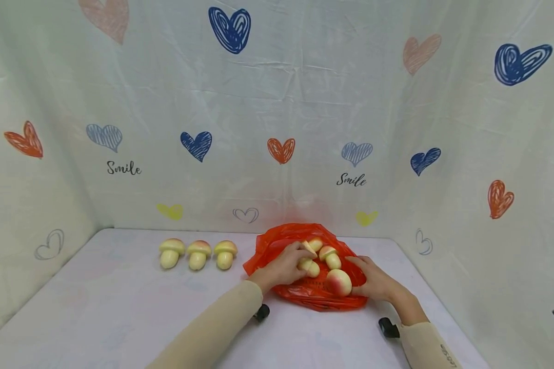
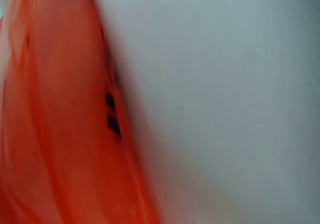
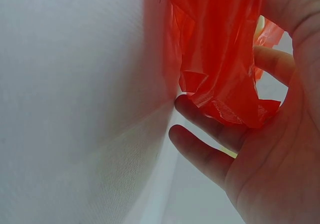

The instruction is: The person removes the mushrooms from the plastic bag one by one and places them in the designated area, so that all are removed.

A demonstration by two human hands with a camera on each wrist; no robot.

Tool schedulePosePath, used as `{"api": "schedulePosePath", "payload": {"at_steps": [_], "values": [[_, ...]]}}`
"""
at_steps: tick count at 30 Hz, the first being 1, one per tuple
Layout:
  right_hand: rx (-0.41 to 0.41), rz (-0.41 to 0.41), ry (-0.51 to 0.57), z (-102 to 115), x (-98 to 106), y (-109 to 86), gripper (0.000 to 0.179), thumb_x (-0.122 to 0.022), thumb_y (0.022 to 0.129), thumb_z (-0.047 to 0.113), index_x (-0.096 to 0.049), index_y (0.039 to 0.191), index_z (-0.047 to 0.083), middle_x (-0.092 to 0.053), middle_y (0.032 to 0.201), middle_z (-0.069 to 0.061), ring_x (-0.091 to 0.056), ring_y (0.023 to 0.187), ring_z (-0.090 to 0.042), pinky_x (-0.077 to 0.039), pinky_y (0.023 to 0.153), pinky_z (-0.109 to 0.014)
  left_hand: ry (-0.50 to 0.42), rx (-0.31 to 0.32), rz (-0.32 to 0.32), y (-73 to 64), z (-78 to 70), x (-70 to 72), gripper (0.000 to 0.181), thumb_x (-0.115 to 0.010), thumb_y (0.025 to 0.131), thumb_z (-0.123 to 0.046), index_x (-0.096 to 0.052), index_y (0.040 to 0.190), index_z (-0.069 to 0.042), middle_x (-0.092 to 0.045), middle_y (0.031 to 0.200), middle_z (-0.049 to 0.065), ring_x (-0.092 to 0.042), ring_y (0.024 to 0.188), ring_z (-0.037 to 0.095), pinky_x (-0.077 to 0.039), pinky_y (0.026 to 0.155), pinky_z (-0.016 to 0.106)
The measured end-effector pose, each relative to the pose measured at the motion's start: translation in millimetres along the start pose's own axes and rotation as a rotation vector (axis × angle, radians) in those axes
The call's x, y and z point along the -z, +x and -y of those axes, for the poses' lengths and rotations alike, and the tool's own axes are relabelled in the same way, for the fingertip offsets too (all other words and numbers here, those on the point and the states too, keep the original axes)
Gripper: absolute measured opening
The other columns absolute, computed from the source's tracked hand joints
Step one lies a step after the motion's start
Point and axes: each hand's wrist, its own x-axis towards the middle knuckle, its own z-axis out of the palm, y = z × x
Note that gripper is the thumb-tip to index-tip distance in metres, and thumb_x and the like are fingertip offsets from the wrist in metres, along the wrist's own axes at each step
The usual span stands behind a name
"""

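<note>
A red plastic bag (image 1: 320, 303) lies spread with its mouth toward me, and several pale yellow toy mushrooms with pink-tinged caps are in it. My left hand (image 1: 283, 264) reaches in over the left rim and grips a toy mushroom (image 1: 310, 268) between thumb and fingers. Beside it are another mushroom (image 1: 331, 258) and a rounded pink-and-cream piece (image 1: 339, 283). At the bag's right edge my right hand (image 1: 374, 279) spreads its fingers against the plastic. The right wrist view shows red film (image 3: 225, 48) draped across those fingers. Only bag and blurred white surface fill the left wrist view.
Three toy mushrooms (image 1: 197, 254) stand in a row on the white-covered table (image 1: 120, 307), left of the bag. Behind the table hangs a white curtain (image 1: 240, 179) printed with hearts. A black wrist camera (image 1: 389, 328) sits by the right wrist.
</note>
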Motion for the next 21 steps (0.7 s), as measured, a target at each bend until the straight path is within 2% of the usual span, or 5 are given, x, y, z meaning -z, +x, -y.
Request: {"api": "schedulePosePath", "payload": {"at_steps": [6,14,21], "values": [[-0.004,0.008,0.01,1.7,0.9,-0.9,0.084,-0.08,0.073,0.038,-0.04,0.143,0.014,-0.034,0.141,-0.018,-0.039,0.125,-0.038,-0.041,0.094,-0.06,0.018,-0.026,-0.004,-3.6,6.3,6.9,0.037,-0.071,0.087,-0.019,-0.064,0.123,-0.021,-0.045,0.116,0.0,-0.044,0.11,0.016,-0.042,0.096,0.029],[-0.028,0.01,0.043,2.3,1.2,-1.2,0.086,-0.081,0.071,0.041,-0.041,0.143,0.015,-0.033,0.142,-0.017,-0.039,0.125,-0.037,-0.045,0.09,-0.058,0.042,-0.016,0.013,-3.3,10.1,12.5,0.039,-0.07,0.087,-0.016,-0.062,0.124,-0.021,-0.048,0.107,-0.004,-0.045,0.103,0.013,-0.044,0.093,0.027],[-0.009,-0.001,0.033,0.0,-0.5,0.7,0.084,-0.081,0.072,0.037,-0.042,0.142,0.015,-0.033,0.142,-0.016,-0.039,0.125,-0.036,-0.044,0.092,-0.058,0.017,-0.035,-0.009,-2.7,12.4,13.7,0.035,-0.067,0.088,-0.011,-0.063,0.122,-0.018,-0.05,0.106,-0.004,-0.048,0.101,0.012,-0.043,0.095,0.027]]}}
